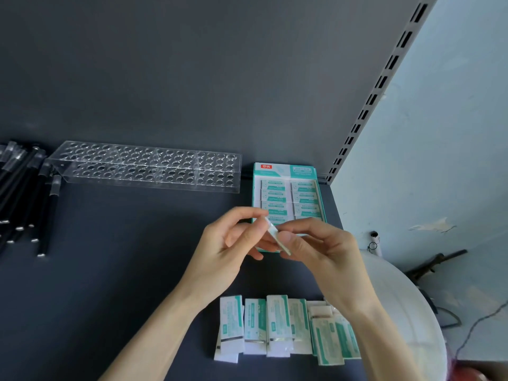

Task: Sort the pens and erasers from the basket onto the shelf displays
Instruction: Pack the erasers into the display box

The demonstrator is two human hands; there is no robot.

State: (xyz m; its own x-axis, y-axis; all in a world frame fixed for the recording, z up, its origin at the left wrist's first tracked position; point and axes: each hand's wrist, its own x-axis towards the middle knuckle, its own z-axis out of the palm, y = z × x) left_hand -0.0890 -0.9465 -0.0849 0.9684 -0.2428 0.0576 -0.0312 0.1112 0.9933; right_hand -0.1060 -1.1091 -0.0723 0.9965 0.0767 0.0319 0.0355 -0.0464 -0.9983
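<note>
- Pens (pixel 19 204), black, lie far left of the eraser box (pixel 286 171); a clear holed rack (pixel 145 167) stands just left of it.
- Both hands cover the box's near end.
- Left grip (pixel 228 243) and right grip (pixel 321 246) pinch one eraser (pixel 276 236) there, white, edge-on, tilted.
- Loose erasers (pixel 277 323), green-sleeved, lie in a row on the shelf (pixel 110 270), nearer than the box.

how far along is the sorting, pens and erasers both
Done: the eraser box already holds rows of erasers. In hand: the left hand and right hand pinch one eraser at its near end. Left: loose erasers lined up on the shelf, and the pens all lie beside the empty clear pen rack.
</note>
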